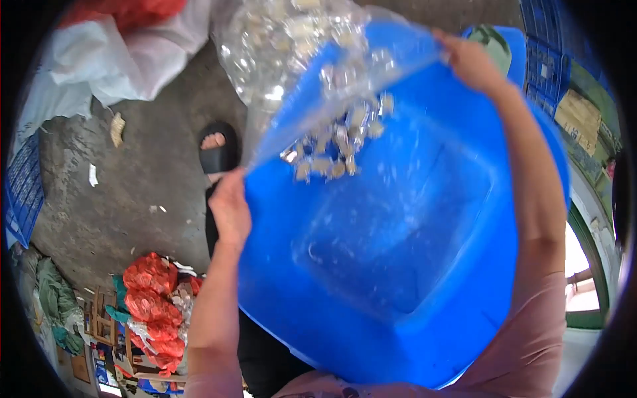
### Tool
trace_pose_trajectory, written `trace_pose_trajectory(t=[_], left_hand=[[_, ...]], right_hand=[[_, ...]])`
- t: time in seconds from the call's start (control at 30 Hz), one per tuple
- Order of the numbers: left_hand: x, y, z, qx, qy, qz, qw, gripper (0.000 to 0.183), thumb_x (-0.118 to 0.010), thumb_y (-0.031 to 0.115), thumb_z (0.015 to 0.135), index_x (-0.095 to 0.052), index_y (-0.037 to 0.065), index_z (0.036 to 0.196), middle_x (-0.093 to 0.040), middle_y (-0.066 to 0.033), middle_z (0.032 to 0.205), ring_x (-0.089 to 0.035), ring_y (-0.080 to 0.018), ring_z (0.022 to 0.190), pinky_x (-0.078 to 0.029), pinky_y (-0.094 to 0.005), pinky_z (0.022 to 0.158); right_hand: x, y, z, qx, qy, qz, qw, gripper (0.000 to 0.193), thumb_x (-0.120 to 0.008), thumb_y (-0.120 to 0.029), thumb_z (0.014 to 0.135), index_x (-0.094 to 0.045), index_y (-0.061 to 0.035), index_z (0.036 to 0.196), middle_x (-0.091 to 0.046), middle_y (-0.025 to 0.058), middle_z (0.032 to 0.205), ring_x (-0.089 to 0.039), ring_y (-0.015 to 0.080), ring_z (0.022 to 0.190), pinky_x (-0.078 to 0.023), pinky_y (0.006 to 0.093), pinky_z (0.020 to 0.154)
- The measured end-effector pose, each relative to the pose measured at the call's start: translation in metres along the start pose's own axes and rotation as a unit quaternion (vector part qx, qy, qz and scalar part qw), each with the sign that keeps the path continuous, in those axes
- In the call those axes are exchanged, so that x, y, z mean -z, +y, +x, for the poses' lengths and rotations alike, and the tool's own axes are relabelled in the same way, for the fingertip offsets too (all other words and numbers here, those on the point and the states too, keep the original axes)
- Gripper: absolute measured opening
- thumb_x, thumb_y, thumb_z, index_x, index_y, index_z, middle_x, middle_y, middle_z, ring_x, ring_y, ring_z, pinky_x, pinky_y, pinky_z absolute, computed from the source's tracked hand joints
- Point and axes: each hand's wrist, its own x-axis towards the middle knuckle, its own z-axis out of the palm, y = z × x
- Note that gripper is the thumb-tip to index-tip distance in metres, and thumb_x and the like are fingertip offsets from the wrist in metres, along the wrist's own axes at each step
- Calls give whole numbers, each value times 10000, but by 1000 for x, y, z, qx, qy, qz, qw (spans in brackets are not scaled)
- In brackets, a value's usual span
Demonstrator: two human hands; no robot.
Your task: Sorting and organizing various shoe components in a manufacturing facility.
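A large clear plastic bag (275, 50) full of small clear, shiny pieces with pale beige parts lies tipped over the far rim of a deep blue tub (279, 265). My left hand (231, 209) is closed on the near-left edge of the bag's mouth, beside the tub's left rim. At the far right of the mouth, my right hand (471, 63) pinches the other edge, so the plastic stretches between both hands. A small heap of the pieces (342, 142) rests inside the tub, partly seen through the film. Their exact kind is too small to tell.
White sacks (126, 60) with red material stand at the upper left. Red bags (156, 298) lie at the lower left near a wooden frame. Blue crates (547, 66) line the right side. A foot in a black sandal (219, 149) is left of the tub. Scraps (118, 129) litter the floor.
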Motion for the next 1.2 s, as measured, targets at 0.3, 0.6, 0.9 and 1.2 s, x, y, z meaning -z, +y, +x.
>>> trace_pose_trajectory(t=[0.3,0.6,0.9,1.2], left_hand=[[-18,-20,-6,-73,-52,125,988,181,-459,52,868,-586,34,995,-597,-192,943,-580,-367,880,-464,-405,779],[-18,-10,-8,-7,-122,211,970,277,-476,72,868,-515,52,1142,-576,-184,1043,-559,-362,966,-454,-406,832],[-23,0,-1,16,-123,175,977,241,-472,119,876,-582,71,1085,-588,-177,1032,-562,-361,951,-448,-394,838],[-9,6,14,37,-64,84,994,262,-425,197,926,-596,45,1054,-619,-118,774,-593,-175,758,-454,-302,706]], right_hand=[[-56,5,-32,-54,-32,-34,997,501,-508,-188,825,-416,-204,1317,-537,181,1189,-529,351,1073,-400,445,935],[-74,0,-47,-65,1,-88,994,473,-489,-202,838,-422,-194,1305,-578,177,1112,-557,355,1006,-440,452,858],[-84,-4,-71,-83,3,-92,992,524,-504,-255,838,-358,-273,1342,-538,126,1193,-533,340,1050,-422,463,889],[-49,-15,-66,-184,60,1,981,502,-463,-218,875,-326,-289,1352,-508,119,1226,-521,313,1074,-368,475,938]])
